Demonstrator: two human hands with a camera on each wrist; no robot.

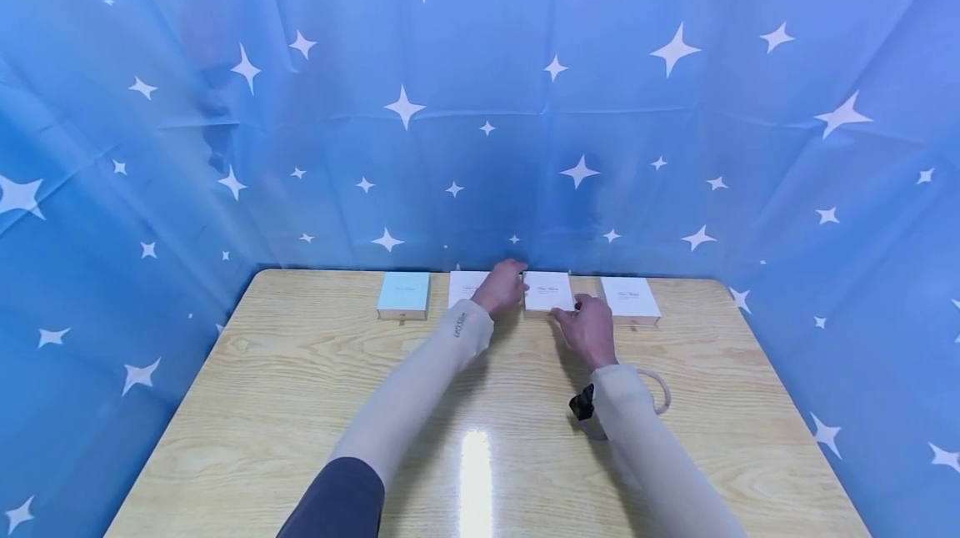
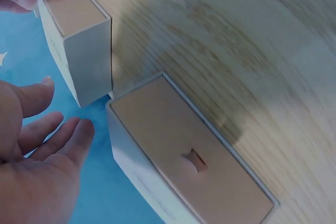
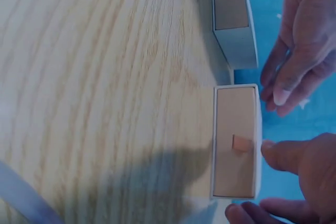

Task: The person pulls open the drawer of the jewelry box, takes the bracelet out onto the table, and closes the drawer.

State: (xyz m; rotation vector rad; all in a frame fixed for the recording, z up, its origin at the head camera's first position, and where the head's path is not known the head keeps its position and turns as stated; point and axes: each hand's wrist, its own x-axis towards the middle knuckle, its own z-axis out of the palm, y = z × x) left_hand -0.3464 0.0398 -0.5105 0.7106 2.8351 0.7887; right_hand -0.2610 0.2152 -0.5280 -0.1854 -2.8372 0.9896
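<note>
My right hand (image 1: 588, 329) holds the near right corner of a white drawer box (image 1: 547, 289), thumb by its top edge and fingers along its right side. In the right wrist view the box's tan front (image 3: 231, 166) and small pull tab (image 3: 241, 143) show beside the thumb. The left hand (image 1: 501, 286) reaches over the right part of another white drawer box (image 1: 463, 281). Its fingers (image 2: 81, 137) are extended, with nothing between them, close to the gap between these two boxes. In the left wrist view this second box's tan front (image 2: 157, 124) faces the camera.
A light blue drawer box (image 1: 404, 292) stands left of the pair, and another white box (image 1: 630, 298) to the right. All stand in a row along the back edge of the wooden table (image 1: 300, 388). Behind them hangs a blue star-patterned curtain (image 1: 480, 163).
</note>
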